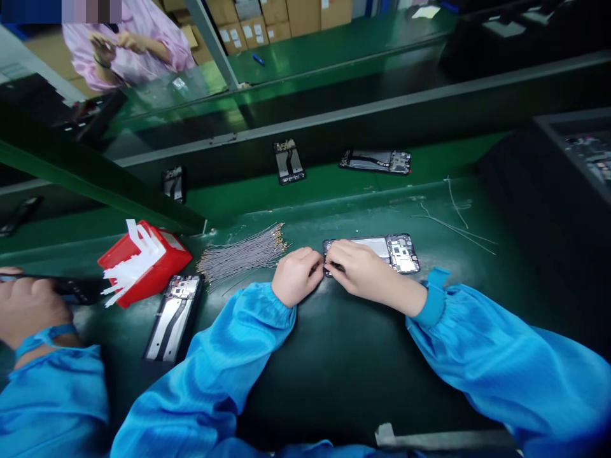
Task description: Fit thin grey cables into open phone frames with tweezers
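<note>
An opened phone (403, 251) with its inner board exposed lies flat on the green bench in front of me. At its left end, my left hand (296, 277) is closed, with thumb and forefinger pinched at the phone's edge. My right hand (360, 270) reaches over the phone's lower side, fingertips pinched at the same end. Whatever is between the fingers of either hand is too small to make out. Left of my hands lies a bundle of thin grey cables (241, 254) with gold-coloured tips. A few loose thin cables (453, 226) rest to the right.
A red bin (165, 254) holding white strips stands at left, near another opened phone (174, 318). A co-worker's hand (33, 308) holds a dark device at far left. More opened phones (289, 162) lie along the back strip. A dark box (539, 191) stands right.
</note>
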A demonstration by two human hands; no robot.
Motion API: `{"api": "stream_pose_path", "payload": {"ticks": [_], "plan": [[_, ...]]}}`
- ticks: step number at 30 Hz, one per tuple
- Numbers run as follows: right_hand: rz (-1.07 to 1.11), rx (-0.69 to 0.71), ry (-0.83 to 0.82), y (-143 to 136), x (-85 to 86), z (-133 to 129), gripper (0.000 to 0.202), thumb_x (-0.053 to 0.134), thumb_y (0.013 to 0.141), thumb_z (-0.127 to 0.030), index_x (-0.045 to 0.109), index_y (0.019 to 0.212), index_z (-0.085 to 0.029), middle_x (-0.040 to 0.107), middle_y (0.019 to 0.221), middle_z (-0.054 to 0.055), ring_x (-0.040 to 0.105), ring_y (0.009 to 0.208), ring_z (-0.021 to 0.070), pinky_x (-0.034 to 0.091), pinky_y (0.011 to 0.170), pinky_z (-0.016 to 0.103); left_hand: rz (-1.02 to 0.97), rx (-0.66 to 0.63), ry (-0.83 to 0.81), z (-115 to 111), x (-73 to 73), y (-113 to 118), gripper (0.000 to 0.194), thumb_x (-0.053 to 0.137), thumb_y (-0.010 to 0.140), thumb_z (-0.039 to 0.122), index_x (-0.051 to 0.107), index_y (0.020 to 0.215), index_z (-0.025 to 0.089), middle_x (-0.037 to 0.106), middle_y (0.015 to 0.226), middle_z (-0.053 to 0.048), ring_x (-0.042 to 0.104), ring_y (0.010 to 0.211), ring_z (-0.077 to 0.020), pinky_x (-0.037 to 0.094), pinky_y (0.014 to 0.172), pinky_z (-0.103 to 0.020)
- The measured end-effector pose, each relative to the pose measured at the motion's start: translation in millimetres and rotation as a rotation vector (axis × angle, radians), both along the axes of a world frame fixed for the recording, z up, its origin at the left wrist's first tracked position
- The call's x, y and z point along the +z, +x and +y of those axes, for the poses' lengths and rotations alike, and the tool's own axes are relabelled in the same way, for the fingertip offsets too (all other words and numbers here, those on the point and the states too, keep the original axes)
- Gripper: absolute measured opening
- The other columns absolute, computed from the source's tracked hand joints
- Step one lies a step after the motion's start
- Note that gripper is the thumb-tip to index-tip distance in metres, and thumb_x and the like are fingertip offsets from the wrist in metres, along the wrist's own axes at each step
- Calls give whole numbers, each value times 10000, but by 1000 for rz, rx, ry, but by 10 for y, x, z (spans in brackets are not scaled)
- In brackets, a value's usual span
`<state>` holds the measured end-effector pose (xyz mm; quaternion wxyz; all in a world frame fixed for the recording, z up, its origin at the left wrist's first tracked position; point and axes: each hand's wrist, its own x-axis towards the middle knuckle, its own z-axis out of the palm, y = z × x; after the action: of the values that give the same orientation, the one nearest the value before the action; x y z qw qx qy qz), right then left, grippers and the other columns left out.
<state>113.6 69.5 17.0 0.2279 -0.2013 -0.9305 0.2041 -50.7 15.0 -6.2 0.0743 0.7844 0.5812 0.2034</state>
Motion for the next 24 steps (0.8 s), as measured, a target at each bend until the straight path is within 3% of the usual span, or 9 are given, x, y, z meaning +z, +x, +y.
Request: {"api": "stream_pose_path", "payload": {"ticks": [6, 11, 18, 24], "plan": [[173, -71, -331, 46, -111, 103, 38, 500, 791, -153, 500, 808, -187, 563, 790, 19, 533, 716, 135, 430, 659, 264, -27, 13, -47, 2, -13, 2, 95, 468, 784, 169, 538, 721, 180, 514, 659, 11, 494, 624, -106, 396, 595, -206], [235, -134, -439, 40, -208, 121, 56, 551, 748, -145, 540, 795, -175, 596, 788, 16, 564, 744, 140, 444, 677, 273, -30, 22, -52, 3, -16, 0, 96, 468, 785, 174, 547, 731, 178, 518, 667, 10, 499, 632, -105, 402, 601, -205], [250, -159, -457, 51, -206, 123, 39, 570, 744, -155, 565, 777, -174, 617, 780, 21, 579, 758, 151, 455, 694, 289, -37, 27, -51, 9, -3, 23, 106, 464, 785, 170, 546, 718, 180, 513, 660, 10, 500, 623, -103, 403, 596, -205], [224, -52, -334, 63, -157, 80, 72, 524, 766, -115, 520, 779, -186, 563, 773, 26, 528, 727, 149, 428, 664, 284, -39, 24, -62, 14, 10, 27, 108, 467, 789, 179, 546, 715, 178, 511, 656, 9, 495, 624, -106, 397, 593, -204]]}}
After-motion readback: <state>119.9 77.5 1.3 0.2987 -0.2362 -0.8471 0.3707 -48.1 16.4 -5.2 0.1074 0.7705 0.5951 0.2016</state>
